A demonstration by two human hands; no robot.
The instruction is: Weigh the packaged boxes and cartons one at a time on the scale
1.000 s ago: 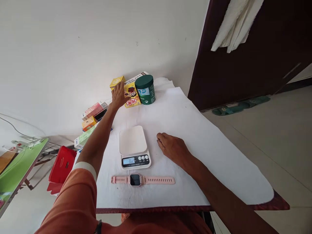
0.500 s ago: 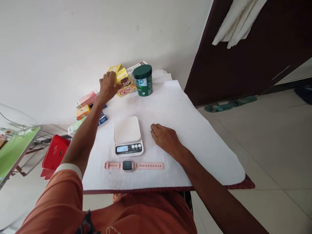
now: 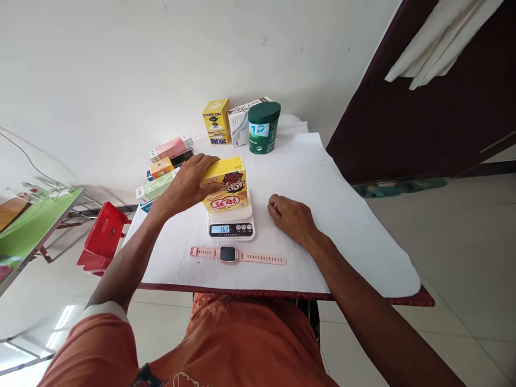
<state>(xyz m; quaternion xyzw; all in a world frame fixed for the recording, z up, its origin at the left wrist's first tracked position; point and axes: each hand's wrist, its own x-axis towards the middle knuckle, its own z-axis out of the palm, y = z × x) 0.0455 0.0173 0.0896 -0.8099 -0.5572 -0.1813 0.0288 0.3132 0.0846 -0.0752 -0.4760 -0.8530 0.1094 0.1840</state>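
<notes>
Left hand (image 3: 188,185) pinches a yellow box (image 3: 230,201) between thumb and fingers, over a white scale (image 3: 231,229); whether box and scale touch is unclear. Right hand (image 3: 293,217), fingers curled together, rests to the right. A pink watch (image 3: 228,254) lies nearer.

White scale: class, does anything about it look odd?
Yes: its display seems to read 362, as it did with the pan bare, where I'd expect zero. The left hand holds a yellow box over the pan.

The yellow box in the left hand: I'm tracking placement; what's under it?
Under the yellow box is the white scale, its front showing; the box hides much of its platform and any contact.
</notes>
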